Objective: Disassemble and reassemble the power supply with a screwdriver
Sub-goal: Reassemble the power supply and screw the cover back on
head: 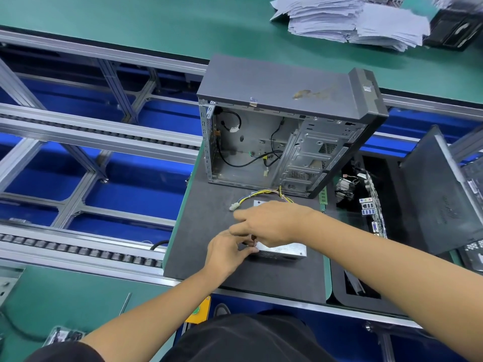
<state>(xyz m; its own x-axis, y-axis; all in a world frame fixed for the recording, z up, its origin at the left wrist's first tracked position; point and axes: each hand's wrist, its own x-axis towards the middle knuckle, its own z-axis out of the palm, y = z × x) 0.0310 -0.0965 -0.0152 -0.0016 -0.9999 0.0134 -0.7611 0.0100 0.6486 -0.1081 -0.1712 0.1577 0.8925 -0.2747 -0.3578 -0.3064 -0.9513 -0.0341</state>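
The silver power supply (pixel 283 250) lies on a black mat (pixel 209 231), mostly hidden under my hands. Its yellow and black cable bundle (pixel 264 193) runs toward the case and ends in a white connector (pixel 234 206). My right hand (pixel 271 223) reaches over the unit and grips a small screwdriver (pixel 254 241); only its thin shaft shows, pointing down at the near left corner. My left hand (pixel 227 253) pinches that same corner, fingers curled beside the shaft's tip.
An open computer case (pixel 287 100) stands upright behind the mat. A black tray (pixel 339 288) to the right holds a motherboard (pixel 371 202), with a dark side panel (pixel 439 199) leaning beyond it. Conveyor rails (pixel 91 137) run at left. Paper stacks (pixel 352 19) sit far back.
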